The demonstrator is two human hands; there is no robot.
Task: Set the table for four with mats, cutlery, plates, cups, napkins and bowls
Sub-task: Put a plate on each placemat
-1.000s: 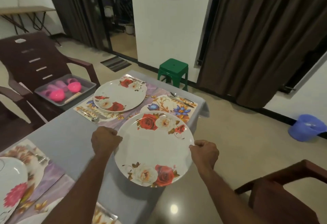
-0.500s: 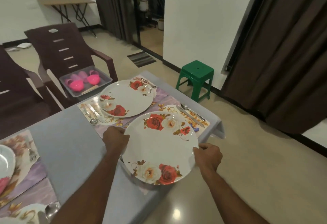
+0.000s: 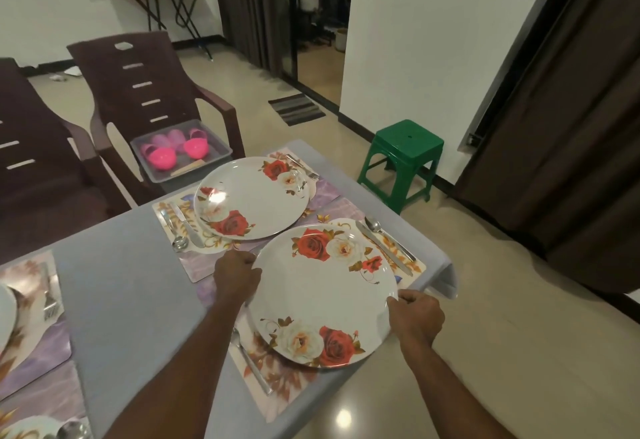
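White with red roses, the plate (image 3: 325,291) is held by both hands. The left hand (image 3: 236,274) grips its rim at about nine o'clock, fingers curled tight. The right hand (image 3: 415,315) grips the rim at about four o'clock, thumb on top. The plate sits over the near mat (image 3: 277,373), at the table's (image 3: 128,300) right corner. I cannot tell if it is resting on the mat yet or just above it.

To do this step well, I think the plate should go down flat and slow, right in the middle of the mat. A fork (image 3: 251,364) lies at about seven o'clock from the plate, and a knife (image 3: 382,248) and spoon (image 3: 388,236) at about two o'clock. The plate should land between them and not sit on them. Its top edge is very near the other plate (image 3: 252,196) at eleven o'clock, so don't bump it. Part of the plate hangs past the table edge, so slide it in a bit before letting go.
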